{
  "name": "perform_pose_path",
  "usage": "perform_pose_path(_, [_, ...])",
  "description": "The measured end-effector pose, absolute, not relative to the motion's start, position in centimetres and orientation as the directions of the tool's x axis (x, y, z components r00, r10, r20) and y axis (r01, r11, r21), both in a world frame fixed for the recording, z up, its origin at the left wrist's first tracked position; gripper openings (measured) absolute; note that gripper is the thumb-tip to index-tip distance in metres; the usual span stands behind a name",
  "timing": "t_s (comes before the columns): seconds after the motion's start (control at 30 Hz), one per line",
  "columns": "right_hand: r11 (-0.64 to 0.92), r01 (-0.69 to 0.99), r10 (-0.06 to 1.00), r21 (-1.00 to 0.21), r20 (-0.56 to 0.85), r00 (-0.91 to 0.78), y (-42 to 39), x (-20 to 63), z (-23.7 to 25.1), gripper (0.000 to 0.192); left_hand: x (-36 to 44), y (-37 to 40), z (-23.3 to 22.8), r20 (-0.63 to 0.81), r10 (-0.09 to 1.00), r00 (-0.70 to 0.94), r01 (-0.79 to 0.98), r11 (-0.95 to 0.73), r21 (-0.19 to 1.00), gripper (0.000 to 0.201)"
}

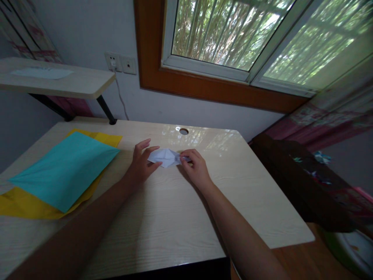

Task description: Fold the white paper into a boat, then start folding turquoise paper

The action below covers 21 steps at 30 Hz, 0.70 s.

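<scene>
A small piece of folded white paper [164, 156] with creases and pointed edges is between my two hands, over the middle of the desk [171, 217]. My left hand [142, 161] is at its left end, with thumb and fingers spread apart around that edge. On the other side my right hand [195, 165] pinches the narrow right tip of the paper between thumb and fingers. What lies under my right fingertips is partly hidden.
On the left of the desk a turquoise sheet [67, 167] lies over a yellow sheet [29, 204]. Behind them stands a raised shelf [84, 87] on black legs. A cable hole [183, 131] is near the back edge, below the window [221, 35].
</scene>
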State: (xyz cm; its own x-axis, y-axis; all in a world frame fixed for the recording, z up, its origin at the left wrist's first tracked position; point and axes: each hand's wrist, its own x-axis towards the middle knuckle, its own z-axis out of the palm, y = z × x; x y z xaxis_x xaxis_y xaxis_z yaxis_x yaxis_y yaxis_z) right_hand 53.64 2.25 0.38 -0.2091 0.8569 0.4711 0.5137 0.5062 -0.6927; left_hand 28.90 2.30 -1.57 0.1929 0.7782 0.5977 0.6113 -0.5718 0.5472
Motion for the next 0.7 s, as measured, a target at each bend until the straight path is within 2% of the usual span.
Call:
perform_pose_path(0.17, [0.487,0.531,0.865,-0.694,0.466,-0.185,2.27,53.68,0.21,0.014,28.81,2.30,-1.17,0.537,0.834,0.129,0.562,-0.507,0.653,0.037])
perform_pose_path(0.37, [0.470,0.532,0.873,-0.704,0.461,-0.160,2.21,53.60,0.53,0.015,28.49,2.50,-0.85,0.492,0.867,0.079,0.500,-0.461,0.733,0.034])
perform_pose_path(0.43, [0.466,0.529,0.875,-0.710,0.459,-0.154,2.30,53.61,0.52,0.016,28.46,2.61,-0.88,0.430,0.902,0.048,0.460,-0.402,0.792,0.034])
perform_pose_path(0.57, [0.438,0.524,0.889,-0.731,0.438,-0.132,2.53,53.63,0.20,0.019,28.59,2.62,-0.83,0.234,0.972,-0.004,0.257,-0.225,0.940,0.037])
perform_pose_path(0.7, [0.428,0.518,0.893,-0.740,0.434,-0.118,2.67,53.65,-0.08,0.021,28.67,2.60,-0.61,0.152,0.988,-0.032,0.192,-0.143,0.971,0.039])
